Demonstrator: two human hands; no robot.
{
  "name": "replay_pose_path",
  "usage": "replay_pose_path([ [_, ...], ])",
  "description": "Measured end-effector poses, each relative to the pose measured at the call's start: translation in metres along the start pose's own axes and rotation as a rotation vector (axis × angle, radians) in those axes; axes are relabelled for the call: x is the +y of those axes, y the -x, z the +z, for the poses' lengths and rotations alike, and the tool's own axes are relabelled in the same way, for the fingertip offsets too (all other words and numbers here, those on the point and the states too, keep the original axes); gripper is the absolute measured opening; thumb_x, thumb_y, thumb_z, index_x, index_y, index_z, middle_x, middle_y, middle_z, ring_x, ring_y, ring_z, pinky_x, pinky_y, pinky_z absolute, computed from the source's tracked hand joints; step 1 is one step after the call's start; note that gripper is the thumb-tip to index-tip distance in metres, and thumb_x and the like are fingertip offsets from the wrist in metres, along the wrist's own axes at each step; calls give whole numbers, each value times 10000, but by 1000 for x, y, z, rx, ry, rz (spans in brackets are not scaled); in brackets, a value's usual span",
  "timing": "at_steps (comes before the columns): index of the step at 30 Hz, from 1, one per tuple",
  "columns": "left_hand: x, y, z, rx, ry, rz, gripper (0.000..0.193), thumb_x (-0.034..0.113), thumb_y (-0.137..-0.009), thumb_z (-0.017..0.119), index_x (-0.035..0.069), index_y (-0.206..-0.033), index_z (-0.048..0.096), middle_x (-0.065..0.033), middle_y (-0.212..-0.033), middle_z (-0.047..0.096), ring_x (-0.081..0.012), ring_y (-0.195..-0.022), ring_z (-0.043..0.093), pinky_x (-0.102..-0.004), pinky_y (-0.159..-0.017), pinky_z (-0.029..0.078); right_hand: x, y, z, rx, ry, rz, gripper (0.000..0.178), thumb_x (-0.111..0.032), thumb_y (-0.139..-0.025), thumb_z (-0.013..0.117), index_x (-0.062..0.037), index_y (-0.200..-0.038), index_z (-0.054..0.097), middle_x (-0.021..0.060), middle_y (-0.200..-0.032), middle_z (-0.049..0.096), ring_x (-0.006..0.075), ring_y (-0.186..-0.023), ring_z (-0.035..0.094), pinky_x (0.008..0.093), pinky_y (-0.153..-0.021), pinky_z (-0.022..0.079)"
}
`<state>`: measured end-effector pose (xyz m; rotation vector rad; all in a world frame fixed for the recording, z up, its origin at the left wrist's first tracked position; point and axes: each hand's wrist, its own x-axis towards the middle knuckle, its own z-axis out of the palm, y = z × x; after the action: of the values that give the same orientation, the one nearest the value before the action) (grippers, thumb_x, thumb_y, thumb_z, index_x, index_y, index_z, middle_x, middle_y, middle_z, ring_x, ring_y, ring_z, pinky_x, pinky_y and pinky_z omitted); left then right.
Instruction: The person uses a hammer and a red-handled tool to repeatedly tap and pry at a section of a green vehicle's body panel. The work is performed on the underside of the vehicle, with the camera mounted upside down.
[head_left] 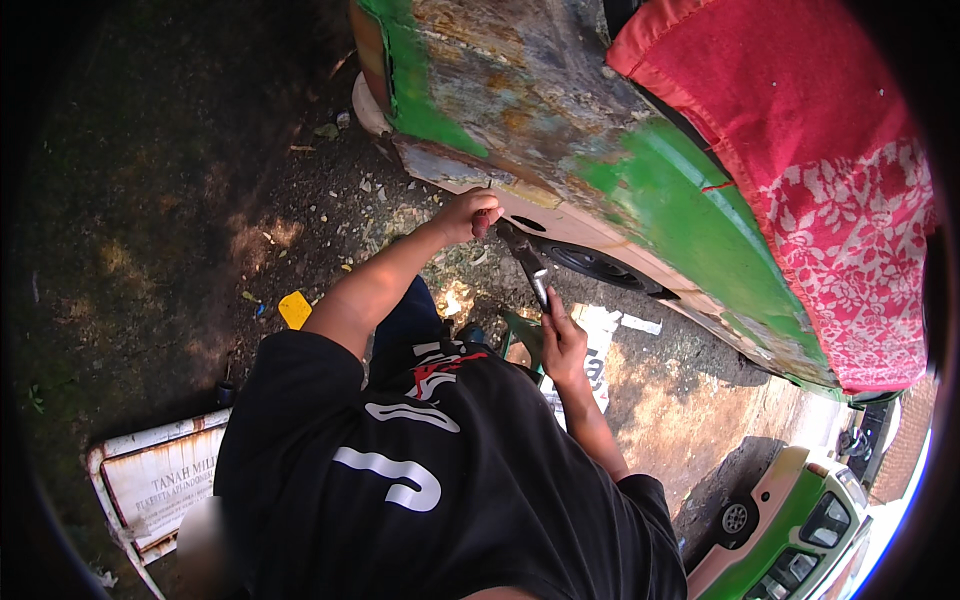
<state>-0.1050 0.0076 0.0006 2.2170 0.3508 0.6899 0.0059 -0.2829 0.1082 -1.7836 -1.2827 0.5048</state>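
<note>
My left hand [466, 217] is closed around a small tool with a red handle [481, 224], held against the lower side of a car body. A thin shaft seems to stick out above the fingers, so it looks like a screwdriver, but its tip is hard to make out. In my right hand [566, 345] is a hammer [529, 262], gripped by its handle. The hammer's head is close to the red handle; whether they touch I cannot tell. The car body [640, 175] is green and cream, with large rusty, bare patches and a dark wheel [600, 264] below.
A red patterned cloth [800, 190] drapes over the car at right. A white printed sack [592, 345] lies on the ground by my right forearm. A yellow piece [294, 310] lies at left, near a rusty white sign [160, 480]. Another green and cream vehicle [775, 540] stands lower right.
</note>
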Motion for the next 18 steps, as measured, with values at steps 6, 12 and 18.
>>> replay_pose_path([
  [6,4,-4,-1,8,32,0,261,142,-912,614,26,-718,484,-108,-763,510,-299,-754,527,-402,-706,435,-2,-24,14,-16,332,-120,504,-50,-847,684,-147,-1333,593,139,-740,626,302,-579,614,408,-526,492],
  [12,1,-5,1,41,129,-31,279,137,-898,618,36,-687,467,-113,-733,497,-314,-743,530,-417,-697,422,-16,-25,7,-37,293,-138,487,-37,-866,665,-140,-1336,589,151,-769,645,325,-606,637,397,-553,504],
  [18,-9,-11,-1,2,87,-25,280,150,-910,606,12,-707,471,-115,-723,483,-303,-705,519,-406,-667,419,-6,-23,18,26,222,-251,465,-101,-905,637,-190,-1358,575,157,-774,650,340,-628,639,417,-561,495],
])
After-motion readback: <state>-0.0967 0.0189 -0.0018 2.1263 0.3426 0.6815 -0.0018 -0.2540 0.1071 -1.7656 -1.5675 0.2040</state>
